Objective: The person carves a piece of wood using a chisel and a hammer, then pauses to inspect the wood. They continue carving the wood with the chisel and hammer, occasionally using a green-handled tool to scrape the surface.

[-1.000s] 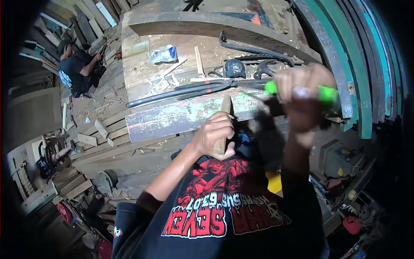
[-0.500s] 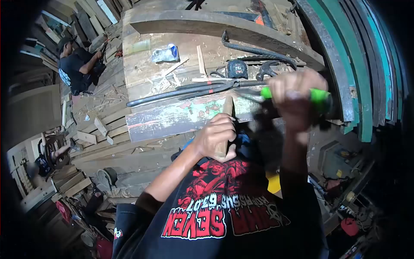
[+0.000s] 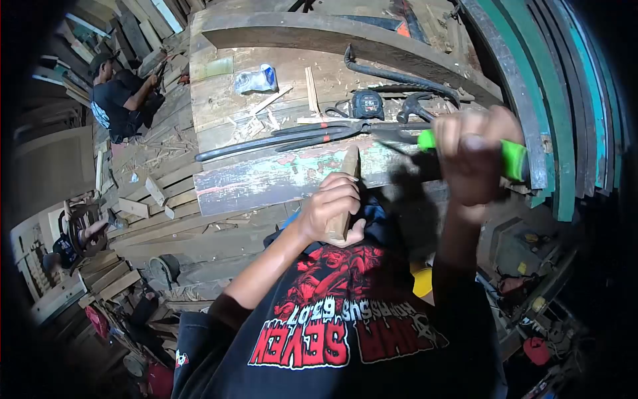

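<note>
My left hand (image 3: 335, 207) is closed around a short tapered piece of wood (image 3: 351, 161), its tip resting over a board with worn paint (image 3: 252, 181). My right hand (image 3: 477, 156) grips a bladed tool with a bright green handle (image 3: 513, 159). Its dark blade (image 3: 399, 137) points left toward the wood's tip, apart from it; the blade's exact kind is unclear. Just beyond the board lie long-handled dark tongs (image 3: 266, 145) with red marks. A tape measure (image 3: 367, 105) and a claw hammer (image 3: 417, 106) sit behind them.
A thick wooden beam (image 3: 319, 41) and a bent metal bar (image 3: 399, 75) lie across the bench. A crumpled wrapper (image 3: 256, 80) rests among wood shavings. Green-edged planks (image 3: 558, 120) stand at right. Another person (image 3: 119, 100) sits at far left.
My right hand has moved right, drawing the green-handled tool away from the wood's tip. My left hand and the wood have shifted slightly left.
</note>
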Available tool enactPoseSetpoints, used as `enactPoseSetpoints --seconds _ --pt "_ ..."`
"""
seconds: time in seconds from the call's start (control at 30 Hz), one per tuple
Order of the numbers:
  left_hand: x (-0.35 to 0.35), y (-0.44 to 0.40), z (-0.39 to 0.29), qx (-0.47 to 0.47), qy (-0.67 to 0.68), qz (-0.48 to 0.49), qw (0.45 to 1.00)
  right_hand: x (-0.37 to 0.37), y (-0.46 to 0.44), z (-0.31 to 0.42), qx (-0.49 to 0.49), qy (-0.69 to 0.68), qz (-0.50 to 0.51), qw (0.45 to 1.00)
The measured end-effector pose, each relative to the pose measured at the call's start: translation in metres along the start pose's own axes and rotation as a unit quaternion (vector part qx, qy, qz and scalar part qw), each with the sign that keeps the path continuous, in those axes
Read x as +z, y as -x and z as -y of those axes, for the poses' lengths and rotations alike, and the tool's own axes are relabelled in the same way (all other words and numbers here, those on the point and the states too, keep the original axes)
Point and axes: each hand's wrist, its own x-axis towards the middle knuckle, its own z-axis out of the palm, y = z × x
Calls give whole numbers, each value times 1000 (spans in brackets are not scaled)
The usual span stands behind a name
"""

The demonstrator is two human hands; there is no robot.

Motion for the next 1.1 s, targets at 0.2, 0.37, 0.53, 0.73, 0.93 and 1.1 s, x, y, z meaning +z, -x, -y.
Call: enactPoseSetpoints --seconds 0.2,0.37,0.53,0.73,0.93,1.1 --pt "-7 12 -1 -15 -27 -8 1000 16 9 -11 -19 11 28 999" --pt "-7 9 -4 -9 -41 -4 999 26 25 -28 -14 113 -11 993" --pt "-5 10 1 -12 -34 -37 999 48 0 38 -71 79 29 994" --pt "-8 4 -2 -8 -38 -17 999 13 31 -39 22 163 48 985" --pt "-5 4 -3 -9 -22 -40 999 28 23 5 -62 8 23 998" --pt "-6 6 3 3 -34 -78 996 20 42 -41 -44 59 69 995"
